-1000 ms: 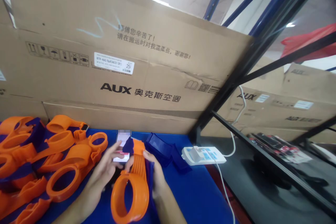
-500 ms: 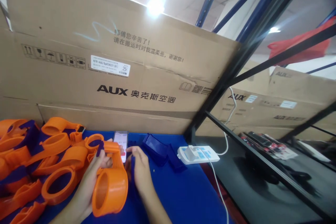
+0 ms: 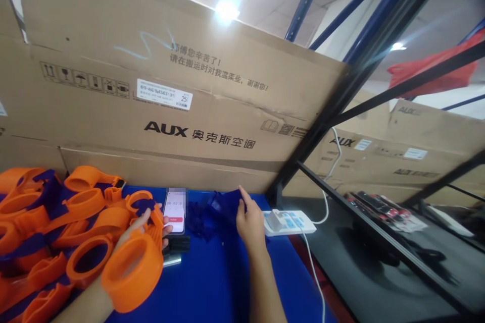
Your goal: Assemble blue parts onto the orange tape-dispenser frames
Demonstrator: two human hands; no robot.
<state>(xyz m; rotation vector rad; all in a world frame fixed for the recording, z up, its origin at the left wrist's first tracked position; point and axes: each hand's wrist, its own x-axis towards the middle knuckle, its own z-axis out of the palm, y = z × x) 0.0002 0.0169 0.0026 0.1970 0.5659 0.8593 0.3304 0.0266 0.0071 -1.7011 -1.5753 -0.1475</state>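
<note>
My left hand grips an orange ring-shaped plastic part by its ribbed handle, with the ring toward me. It is held over the blue table, right beside a pile of similar orange parts. My right hand reaches to the back of the table and pinches a dark blue strap-like piece from a small heap of blue pieces. A phone with a lit screen lies between my two hands.
Large cardboard boxes stand along the back of the table. A white power strip with a cable lies right of my right hand. A dark metal shelf frame rises at the right, with more boxes behind it.
My left hand has carried the orange part left toward the pile. My right hand has let go of it and moved back and right to the blue pieces.
</note>
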